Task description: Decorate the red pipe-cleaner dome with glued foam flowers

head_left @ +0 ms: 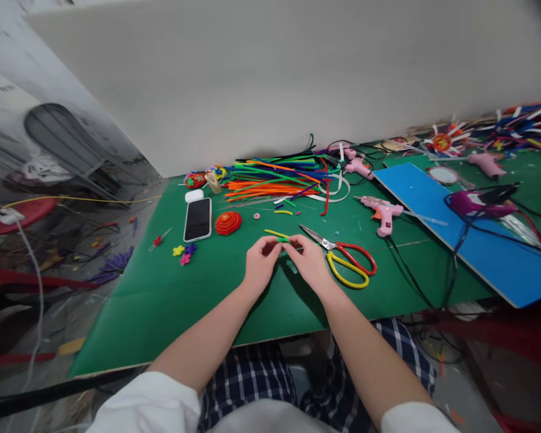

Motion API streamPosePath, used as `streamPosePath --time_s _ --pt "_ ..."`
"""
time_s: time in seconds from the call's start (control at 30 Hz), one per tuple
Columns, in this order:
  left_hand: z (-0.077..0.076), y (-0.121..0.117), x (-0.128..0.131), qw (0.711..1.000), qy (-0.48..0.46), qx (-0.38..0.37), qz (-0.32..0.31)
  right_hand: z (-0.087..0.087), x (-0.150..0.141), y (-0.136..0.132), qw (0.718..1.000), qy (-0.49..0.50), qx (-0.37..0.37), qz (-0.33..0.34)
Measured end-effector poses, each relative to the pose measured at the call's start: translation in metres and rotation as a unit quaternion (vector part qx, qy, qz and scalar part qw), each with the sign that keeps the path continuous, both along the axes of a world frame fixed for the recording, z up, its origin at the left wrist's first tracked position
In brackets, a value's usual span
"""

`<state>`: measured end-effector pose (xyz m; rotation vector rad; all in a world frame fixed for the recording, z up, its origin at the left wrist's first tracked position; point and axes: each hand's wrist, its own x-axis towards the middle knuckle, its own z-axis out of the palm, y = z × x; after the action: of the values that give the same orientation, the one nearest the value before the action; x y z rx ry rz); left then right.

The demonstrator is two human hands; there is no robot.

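My left hand (262,260) and my right hand (309,258) meet over the front middle of the table. Both pinch a short green pipe cleaner (282,240) between thumbs and fingertips, and the fingers partly hide it. Just behind the fingertips is a thin yellow pipe cleaner piece (275,233); whether it touches the green one I cannot tell. Scissors (328,244) with one red and one yellow handle lie right beside my right hand, blades slightly apart. Left of my hands are an orange-red coiled dome (228,223) and small yellow, blue and pink flowers (185,253).
A pipe cleaner bundle (270,180) lies along the back of the green table (162,313). A phone (198,219) is at left. To the right are a pink glue gun (382,211) with its cord, a blue board (469,234) and a purple tool (482,201).
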<state>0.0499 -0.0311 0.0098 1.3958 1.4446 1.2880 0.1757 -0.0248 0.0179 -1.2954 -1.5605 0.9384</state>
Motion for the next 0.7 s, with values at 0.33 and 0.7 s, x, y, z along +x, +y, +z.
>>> streamPosePath --time_s 0.33,0.7 --pt "0.0055 -0.0011 -0.0055 0.983 0.166 0.047 -0.055 0.0006 0.0074 0.0001 0.997 -0.071 0.007 0.016" --pt "0.0067 0.0004 -0.0069 0.988 0.154 0.022 -0.022 -0.0002 0.0061 -0.0004 0.995 -0.101 0.005 0.018"
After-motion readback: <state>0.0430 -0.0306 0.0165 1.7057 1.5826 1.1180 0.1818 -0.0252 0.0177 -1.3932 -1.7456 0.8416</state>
